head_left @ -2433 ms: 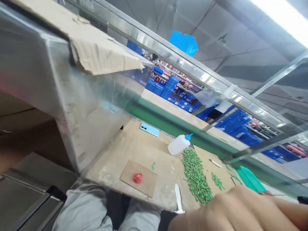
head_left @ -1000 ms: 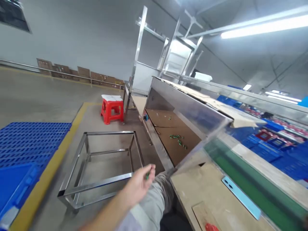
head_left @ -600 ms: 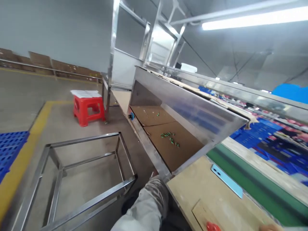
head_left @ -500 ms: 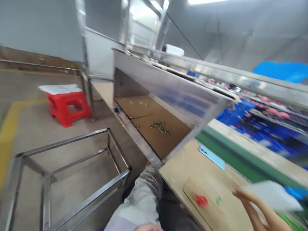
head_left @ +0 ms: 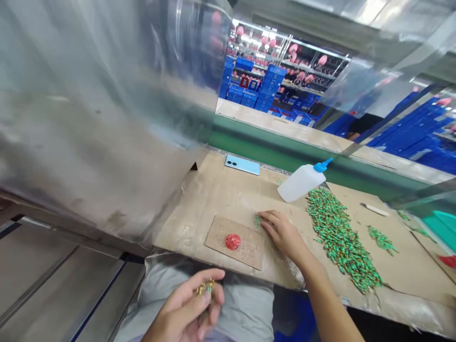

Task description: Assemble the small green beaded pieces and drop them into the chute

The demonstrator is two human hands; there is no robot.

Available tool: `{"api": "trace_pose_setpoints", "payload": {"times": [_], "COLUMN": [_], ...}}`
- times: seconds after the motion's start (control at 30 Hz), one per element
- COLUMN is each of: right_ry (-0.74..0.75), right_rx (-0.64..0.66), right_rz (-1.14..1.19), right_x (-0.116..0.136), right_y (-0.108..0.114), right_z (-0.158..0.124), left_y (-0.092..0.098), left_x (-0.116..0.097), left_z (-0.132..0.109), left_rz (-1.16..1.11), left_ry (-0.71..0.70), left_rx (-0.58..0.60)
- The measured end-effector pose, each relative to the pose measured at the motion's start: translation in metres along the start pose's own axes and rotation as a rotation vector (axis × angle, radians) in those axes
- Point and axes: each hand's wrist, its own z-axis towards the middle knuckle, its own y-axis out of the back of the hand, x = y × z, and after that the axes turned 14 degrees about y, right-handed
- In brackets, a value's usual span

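My left hand is low at the front, palm up, its fingers curled round several small green and gold pieces. On the table, my right hand has its fingertips at a few small green pieces; whether it grips any is hidden. Left of that hand lies a brown board with a round red item on it. A large pile of green and gold pieces spreads to the right. Behind the right hand, a white bottle with a blue nozzle leans over.
A light blue phone lies at the table's back edge. A large metal panel fills the left side. A smaller green cluster and a white-handled tool are at the right. Blue crates stand beyond.
The view has swung right, from the metal box and floor to the table. My left hand now shows with pieces in it; my right hand is lower on the table, at the small pieces.
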Motion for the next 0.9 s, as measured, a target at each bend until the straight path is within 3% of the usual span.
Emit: {"api": "trace_pose_setpoints", "payload": {"times": [0.13, 0.23, 0.43, 0.73, 0.9], "right_ry": [0.009, 0.024, 0.019, -0.055, -0.126], "right_rx": [-0.015, -0.064, -0.146, -0.174, -0.204], "right_rz": [0.056, 0.108, 0.200, 0.240, 0.268], "right_x": [-0.007, -0.011, -0.009, 0.008, 0.011], "right_y": [-0.007, -0.012, -0.013, -0.010, -0.008], "right_z": [0.006, 0.006, -0.003, 0.001, 0.001], "left_y": [-0.031, -0.041, -0.038, -0.032, -0.035], "left_x": [-0.024, -0.031, -0.034, -0.037, -0.034], "left_z": [0.016, 0.026, 0.033, 0.030, 0.030], "left_rz": [-0.092, -0.140, -0.160, -0.149, -0.115], "left_ry": [-0.018, -0.050, -0.068, 0.002, 0.081], "left_rx": [-0.021, -0.015, 0.035, -0.090, -0.101]}}
